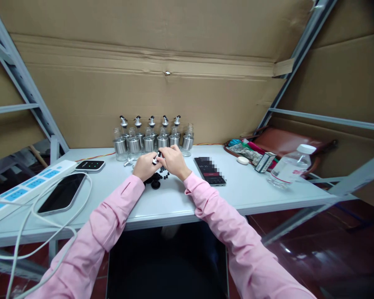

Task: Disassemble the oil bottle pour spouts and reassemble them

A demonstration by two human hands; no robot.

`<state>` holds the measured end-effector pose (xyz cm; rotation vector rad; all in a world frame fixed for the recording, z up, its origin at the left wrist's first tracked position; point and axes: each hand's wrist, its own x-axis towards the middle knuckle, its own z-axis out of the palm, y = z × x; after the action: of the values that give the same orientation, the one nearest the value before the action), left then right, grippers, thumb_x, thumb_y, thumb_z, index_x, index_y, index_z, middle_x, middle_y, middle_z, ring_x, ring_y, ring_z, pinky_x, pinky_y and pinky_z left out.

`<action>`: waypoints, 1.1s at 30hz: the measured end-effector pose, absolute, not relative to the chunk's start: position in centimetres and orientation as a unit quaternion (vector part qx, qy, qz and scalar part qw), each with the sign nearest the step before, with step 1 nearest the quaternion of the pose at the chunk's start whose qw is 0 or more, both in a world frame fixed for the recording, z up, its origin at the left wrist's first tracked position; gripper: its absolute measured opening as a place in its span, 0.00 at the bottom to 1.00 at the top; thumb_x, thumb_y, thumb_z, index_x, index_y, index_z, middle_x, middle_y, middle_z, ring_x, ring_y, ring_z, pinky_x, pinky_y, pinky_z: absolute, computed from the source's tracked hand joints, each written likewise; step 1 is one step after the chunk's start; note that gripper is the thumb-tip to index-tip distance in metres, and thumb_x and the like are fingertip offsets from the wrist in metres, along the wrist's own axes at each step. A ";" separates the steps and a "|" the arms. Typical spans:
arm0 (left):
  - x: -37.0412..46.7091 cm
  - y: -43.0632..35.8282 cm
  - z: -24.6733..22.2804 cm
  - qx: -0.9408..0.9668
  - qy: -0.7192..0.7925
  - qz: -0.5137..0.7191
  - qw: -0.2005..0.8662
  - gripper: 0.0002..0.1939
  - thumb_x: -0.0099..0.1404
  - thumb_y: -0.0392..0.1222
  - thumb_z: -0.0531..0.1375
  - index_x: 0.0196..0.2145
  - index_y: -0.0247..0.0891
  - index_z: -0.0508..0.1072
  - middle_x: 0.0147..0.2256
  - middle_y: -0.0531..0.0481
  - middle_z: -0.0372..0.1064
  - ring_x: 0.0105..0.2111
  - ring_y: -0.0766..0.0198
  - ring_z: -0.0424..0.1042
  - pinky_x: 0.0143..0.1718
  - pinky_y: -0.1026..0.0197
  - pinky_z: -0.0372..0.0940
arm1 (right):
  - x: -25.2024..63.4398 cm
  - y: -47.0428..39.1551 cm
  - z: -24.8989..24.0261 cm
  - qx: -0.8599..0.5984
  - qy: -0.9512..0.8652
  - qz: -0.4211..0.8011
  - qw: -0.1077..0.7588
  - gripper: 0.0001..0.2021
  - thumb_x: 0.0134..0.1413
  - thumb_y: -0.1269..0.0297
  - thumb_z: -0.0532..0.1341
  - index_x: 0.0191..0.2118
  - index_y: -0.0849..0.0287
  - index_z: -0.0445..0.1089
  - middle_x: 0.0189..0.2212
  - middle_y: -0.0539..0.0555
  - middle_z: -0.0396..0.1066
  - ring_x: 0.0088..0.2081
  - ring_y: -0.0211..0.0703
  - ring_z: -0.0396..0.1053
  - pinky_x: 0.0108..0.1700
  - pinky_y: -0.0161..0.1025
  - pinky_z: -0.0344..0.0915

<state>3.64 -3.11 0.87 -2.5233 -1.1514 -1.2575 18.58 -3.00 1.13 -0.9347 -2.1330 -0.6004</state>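
My left hand (144,166) and my right hand (175,162) meet above the table's middle, fingers closed around a small silver-and-black pourer spout (156,158). Fingers cover most of it. Just below them lie round black caps (156,184) in a loose pile, with several tiny black pieces (166,176) beside it. Left of my left hand rest a few loose silver parts (129,161). Behind both hands stand glass bottles with steel sleeves (149,144) in rows. The front ones have bare necks, while several at the back carry silver pourers with black levers (151,121).
At the left lie a power strip (34,182), a phone (63,193), a small black-faced device (90,165) and looping white cables (32,209). Rightward are another phone (210,170), a white oval object (242,160), a small box (265,162), a plastic bottle (289,168) and a brown bag (276,139).
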 end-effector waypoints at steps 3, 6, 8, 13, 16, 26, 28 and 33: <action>3.7 -3.2 0.9 -0.832 -0.375 -0.406 0.045 0.11 0.55 0.41 0.53 0.20 0.39 0.54 0.19 0.54 0.58 0.22 0.65 0.60 0.25 0.64 0.52 | 18.7 -2.9 1.1 -0.361 -0.827 -0.242 0.357 0.21 0.63 0.53 0.43 0.40 0.64 0.65 0.32 0.59 0.73 0.33 0.44 0.67 0.41 0.43 0.51; 3.7 -3.1 0.9 -0.834 -0.372 -0.404 0.044 0.10 0.56 0.42 0.53 0.21 0.39 0.56 0.19 0.54 0.58 0.22 0.65 0.60 0.25 0.64 0.52 | 18.7 -2.8 0.9 -0.361 -0.827 -0.250 0.351 0.21 0.64 0.54 0.42 0.38 0.64 0.66 0.31 0.59 0.73 0.32 0.44 0.67 0.41 0.44 0.51; 3.7 -3.0 0.8 -0.833 -0.374 -0.406 0.046 0.10 0.56 0.42 0.53 0.21 0.39 0.56 0.19 0.54 0.58 0.22 0.65 0.60 0.25 0.64 0.52 | 18.6 -2.7 0.8 -0.362 -0.827 -0.252 0.348 0.21 0.64 0.56 0.41 0.38 0.64 0.66 0.30 0.58 0.73 0.30 0.44 0.67 0.41 0.44 0.51; 3.8 -3.1 0.6 -0.837 -0.361 -0.408 0.050 0.11 0.58 0.41 0.53 0.21 0.39 0.56 0.20 0.54 0.58 0.21 0.66 0.59 0.25 0.64 0.51 | 18.6 -2.3 0.6 -0.354 -0.815 -0.233 0.394 0.23 0.64 0.57 0.39 0.35 0.62 0.66 0.26 0.56 0.71 0.27 0.43 0.65 0.39 0.43 0.54; 3.8 -3.4 0.9 -0.839 -0.335 -0.425 0.053 0.10 0.59 0.40 0.51 0.21 0.39 0.56 0.21 0.54 0.57 0.22 0.67 0.58 0.26 0.64 0.52 | 19.5 -2.0 1.0 -0.424 -0.729 -0.165 0.511 0.26 0.64 0.58 0.34 0.27 0.57 0.63 0.19 0.53 0.67 0.26 0.43 0.63 0.35 0.41 0.56; 2.4 -2.7 1.3 -0.794 -0.361 -0.481 0.091 0.11 0.60 0.40 0.50 0.21 0.38 0.56 0.21 0.54 0.57 0.22 0.67 0.57 0.27 0.64 0.52 | 22.1 -0.4 0.4 -0.554 -0.660 0.076 0.501 0.11 0.53 0.61 0.56 0.23 0.58 0.62 0.18 0.48 0.65 0.24 0.37 0.63 0.31 0.34 0.56; 2.5 -2.6 1.1 -0.802 -0.352 -0.473 0.100 0.11 0.60 0.40 0.51 0.22 0.38 0.57 0.21 0.54 0.57 0.23 0.67 0.57 0.27 0.64 0.51 | 22.2 0.0 0.1 -0.571 -0.659 0.094 0.481 0.09 0.51 0.63 0.57 0.24 0.59 0.64 0.19 0.48 0.68 0.25 0.37 0.65 0.32 0.33 0.58; 2.6 -2.5 0.8 -0.810 -0.347 -0.460 0.105 0.11 0.60 0.40 0.51 0.22 0.38 0.57 0.21 0.54 0.58 0.22 0.67 0.57 0.26 0.64 0.51 | 22.5 0.2 -0.1 -0.618 -0.669 0.088 0.404 0.05 0.48 0.66 0.60 0.25 0.61 0.69 0.23 0.52 0.73 0.28 0.38 0.69 0.33 0.33 0.59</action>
<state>2.60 -2.53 0.80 -2.3879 -1.0230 -1.3561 22.47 0.17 -0.13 -1.5609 -1.6885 0.2216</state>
